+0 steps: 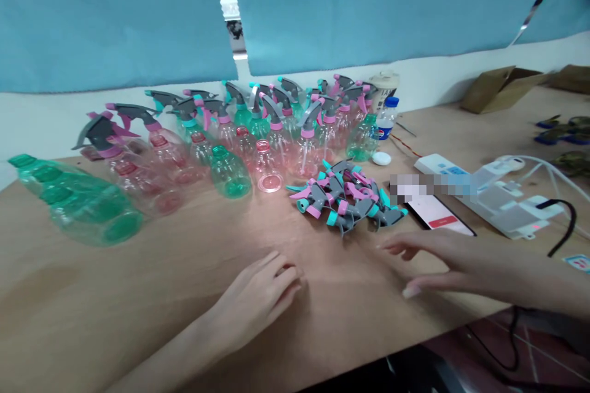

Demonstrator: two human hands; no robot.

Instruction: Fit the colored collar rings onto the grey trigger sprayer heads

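My left hand (pixel 258 295) rests palm down on the wooden table (pixel 138 295), fingers loosely curled, holding nothing. My right hand (pixel 433 258) hovers low over the table with its fingers stretched out and empty, just in front of a phone (pixel 440 215) with a lit screen. A heap of loose grey spray triggers (pixel 345 196) with pink and teal parts lies beyond both hands. Behind it stand several clear pink and green spray bottles (pixel 271 135), some capped with triggers. More green bottles (pixel 78 202) stand at the left.
A white power strip (pixel 498 196) with plugs and a black cable (pixel 566 221) lies at the right. A small water bottle (pixel 386 118) and a white lid (pixel 381 158) sit behind the heap. Cardboard boxes (pixel 502 87) stand far right by the wall.
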